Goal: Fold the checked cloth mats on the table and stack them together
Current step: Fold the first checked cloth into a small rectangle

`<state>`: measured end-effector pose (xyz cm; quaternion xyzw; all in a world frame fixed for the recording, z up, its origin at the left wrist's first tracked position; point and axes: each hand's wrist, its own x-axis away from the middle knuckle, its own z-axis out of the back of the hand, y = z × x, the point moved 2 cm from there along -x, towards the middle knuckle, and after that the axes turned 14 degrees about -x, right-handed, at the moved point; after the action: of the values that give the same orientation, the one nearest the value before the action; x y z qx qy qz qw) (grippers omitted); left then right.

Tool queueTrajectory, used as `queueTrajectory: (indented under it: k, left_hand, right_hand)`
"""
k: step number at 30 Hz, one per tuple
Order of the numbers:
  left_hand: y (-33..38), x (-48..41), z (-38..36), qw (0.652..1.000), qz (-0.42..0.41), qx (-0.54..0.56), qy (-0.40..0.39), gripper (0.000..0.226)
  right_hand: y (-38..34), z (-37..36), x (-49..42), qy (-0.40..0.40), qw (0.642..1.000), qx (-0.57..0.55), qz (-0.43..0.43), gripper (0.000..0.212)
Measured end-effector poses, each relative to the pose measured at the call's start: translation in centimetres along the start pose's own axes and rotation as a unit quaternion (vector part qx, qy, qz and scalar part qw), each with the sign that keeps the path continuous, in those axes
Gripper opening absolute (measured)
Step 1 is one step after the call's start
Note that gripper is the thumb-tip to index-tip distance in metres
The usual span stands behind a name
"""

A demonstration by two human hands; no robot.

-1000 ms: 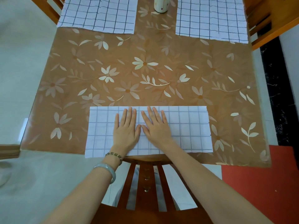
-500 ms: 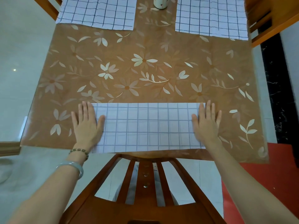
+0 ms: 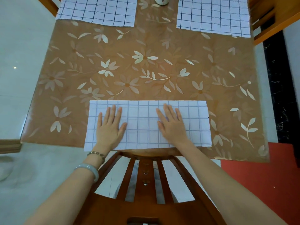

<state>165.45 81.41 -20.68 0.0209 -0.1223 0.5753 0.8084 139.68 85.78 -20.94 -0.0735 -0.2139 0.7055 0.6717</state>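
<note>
A white checked mat, folded into a long strip, lies at the near edge of the table. My left hand lies flat on its left part with straight fingers. Flat on the right part rests my right hand. Two more checked mats lie unfolded at the far side, one at the far left and one at the far right.
The table wears a brown cover with pale flowers. A white cup stands between the two far mats. A wooden chair back is directly below my arms, more chairs at the far corners. A red mat lies on the floor at right.
Both hands slid from the mat's centre out to its two ends, then came back inward. They now rest flat on the mat, apart from each other.
</note>
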Motion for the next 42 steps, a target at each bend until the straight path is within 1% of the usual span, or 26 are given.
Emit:
queueTrajectory:
  k: [4, 8, 11, 12, 14, 15, 17, 18, 20, 23, 25, 29, 30, 32, 34, 36, 39, 42]
  left_hand:
    - [-4.6, 1.0, -0.5, 0.995, 0.101, 0.001, -0.020, 0.069]
    - [-7.3, 1.8, -0.5, 0.989, 0.143, 0.009, -0.031, 0.073]
    - [-6.8, 1.8, 0.5, 0.985, 0.171, 0.023, -0.021, 0.078]
    - [-6.3, 1.8, 1.1, 0.981, 0.188, 0.039, -0.011, 0.078]
    - [-5.3, 1.6, 2.3, 0.965, 0.246, 0.092, -0.006, 0.077]
    - [-5.0, 1.5, 2.9, 0.953, 0.277, 0.122, -0.019, 0.078]
    - [-4.7, 1.4, 3.8, 0.930, 0.323, 0.167, -0.049, 0.081]
    - [-4.6, 1.3, 4.0, 0.923, 0.334, 0.182, -0.057, 0.082]
    - [-4.7, 1.2, 4.5, 0.913, 0.348, 0.202, -0.066, 0.081]
    - [-4.8, 1.0, 4.8, 0.903, 0.357, 0.224, -0.085, 0.079]
    - [-4.8, 0.9, 5.0, 0.895, 0.357, 0.251, -0.098, 0.071]
    - [-5.0, 0.9, 4.9, 0.906, 0.307, 0.270, -0.105, 0.045]
    - [-5.1, 0.9, 5.0, 0.904, 0.293, 0.295, -0.097, 0.035]
    - [-5.5, 1.3, 5.5, 0.886, 0.283, 0.357, -0.087, 0.021]
    - [-6.2, 1.6, 6.3, 0.877, 0.270, 0.388, -0.086, 0.022]
    - [-7.1, 1.7, 7.6, 0.880, 0.243, 0.401, -0.079, 0.023]
    - [-8.7, 1.7, 9.8, 0.878, 0.215, 0.421, -0.073, 0.017]
    - [-10.6, 1.8, 11.4, 0.866, 0.206, 0.452, -0.060, 0.007]
  right_hand:
    - [5.4, 2.5, 2.1, 0.025, 0.996, -0.008, -0.083, 0.057]
    - [9.3, 4.6, 4.3, 0.047, 0.985, -0.004, -0.168, 0.057]
    - [8.6, 5.5, 4.4, 0.095, 0.974, -0.013, -0.206, 0.056]
    - [7.4, 5.8, 4.0, 0.112, 0.974, -0.026, -0.197, 0.055]
    - [4.3, 5.9, 2.8, 0.128, 0.980, -0.061, -0.137, 0.049]
    - [2.6, 5.6, 2.1, 0.116, 0.984, -0.089, -0.099, 0.044]
    - [-0.6, 4.6, 1.1, 0.061, 0.990, -0.121, -0.028, 0.041]
    - [-1.7, 4.1, 0.8, 0.038, 0.992, -0.120, 0.000, 0.042]
    - [-3.0, 3.3, 0.3, -0.001, 0.994, -0.107, 0.023, 0.049]
    - [-3.0, 2.7, 0.4, -0.050, 0.995, -0.087, 0.011, 0.060]
    - [-2.8, 2.7, 0.3, -0.056, 0.995, -0.085, 0.013, 0.064]
    - [-2.8, 2.8, -0.1, -0.083, 0.994, -0.075, 0.000, 0.069]
    - [-2.8, 2.9, -0.1, -0.085, 0.994, -0.072, -0.002, 0.069]
    - [-2.8, 3.0, -0.2, -0.089, 0.994, -0.067, -0.004, 0.071]
    - [-3.1, 3.1, -0.3, -0.091, 0.993, -0.073, -0.007, 0.072]
    - [-3.8, 3.0, -0.4, -0.091, 0.993, -0.081, -0.007, 0.072]
    - [-5.4, 2.6, -1.0, -0.090, 0.992, -0.085, 0.006, 0.072]
    - [-7.3, 2.0, -2.1, -0.095, 0.992, -0.088, 0.010, 0.075]
